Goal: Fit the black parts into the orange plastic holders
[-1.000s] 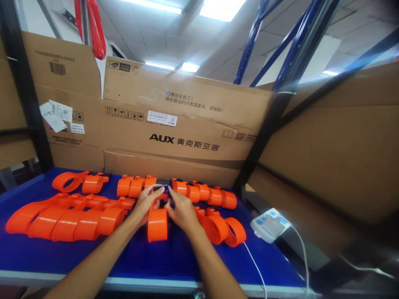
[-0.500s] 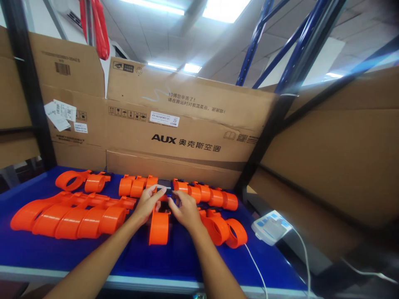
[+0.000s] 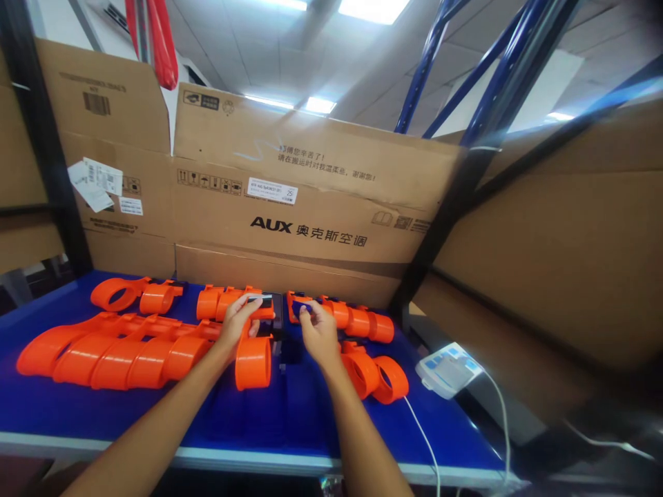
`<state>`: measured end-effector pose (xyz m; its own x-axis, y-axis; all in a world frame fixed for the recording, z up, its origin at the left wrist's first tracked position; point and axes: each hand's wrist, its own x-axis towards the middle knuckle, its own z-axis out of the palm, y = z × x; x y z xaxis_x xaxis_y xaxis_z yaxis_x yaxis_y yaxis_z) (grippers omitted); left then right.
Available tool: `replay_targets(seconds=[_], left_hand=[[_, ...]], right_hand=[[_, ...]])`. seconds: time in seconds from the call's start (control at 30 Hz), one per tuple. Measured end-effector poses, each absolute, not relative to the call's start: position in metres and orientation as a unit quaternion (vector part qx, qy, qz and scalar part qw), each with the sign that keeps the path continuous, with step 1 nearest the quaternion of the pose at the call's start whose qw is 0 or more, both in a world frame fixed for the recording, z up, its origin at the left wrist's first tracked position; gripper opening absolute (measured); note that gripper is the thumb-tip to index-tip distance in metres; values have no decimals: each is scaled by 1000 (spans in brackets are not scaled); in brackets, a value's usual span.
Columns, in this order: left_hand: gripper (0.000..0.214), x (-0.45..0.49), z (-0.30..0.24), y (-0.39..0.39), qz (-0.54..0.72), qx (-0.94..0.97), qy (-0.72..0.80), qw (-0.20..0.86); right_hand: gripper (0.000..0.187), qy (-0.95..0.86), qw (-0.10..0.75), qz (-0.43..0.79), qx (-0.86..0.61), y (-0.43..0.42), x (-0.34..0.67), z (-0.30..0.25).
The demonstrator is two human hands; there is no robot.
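Observation:
My left hand (image 3: 235, 323) is closed around the stem of an orange plastic ring part (image 3: 253, 361), holding its top end near a small dark box (image 3: 275, 312) on the blue table (image 3: 155, 421). My right hand (image 3: 317, 330) hovers just right of the box, fingers curled in a pinch at a row of orange clamp parts (image 3: 357, 319). What the right fingers pinch is too small to make out. Another orange ring part (image 3: 380, 377) lies just right of my right wrist.
A long row of orange ring parts (image 3: 114, 352) lies at the left, with more orange pieces (image 3: 135, 295) behind. Cardboard boxes (image 3: 311, 207) wall the back and right. A white device (image 3: 446, 369) with a cable sits at the table's right edge.
My hands have parted: the left drew the orange ring part leftward and toward me, the right moved up and right to the row of clamps. The dark box now shows between them.

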<state>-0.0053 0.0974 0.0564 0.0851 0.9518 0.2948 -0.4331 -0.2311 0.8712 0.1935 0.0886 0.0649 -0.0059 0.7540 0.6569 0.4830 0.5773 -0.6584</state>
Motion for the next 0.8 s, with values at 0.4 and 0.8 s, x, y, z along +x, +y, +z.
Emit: replay_targets(seconds=[0.4, 0.8], left_hand=[[48, -1, 44, 108, 612, 456, 312, 566], [53, 7, 48, 96, 578, 487, 318, 573]], right_hand=[[17, -819, 287, 70, -491, 84, 205, 60], [38, -810, 446, 52, -377, 73, 186, 70]])
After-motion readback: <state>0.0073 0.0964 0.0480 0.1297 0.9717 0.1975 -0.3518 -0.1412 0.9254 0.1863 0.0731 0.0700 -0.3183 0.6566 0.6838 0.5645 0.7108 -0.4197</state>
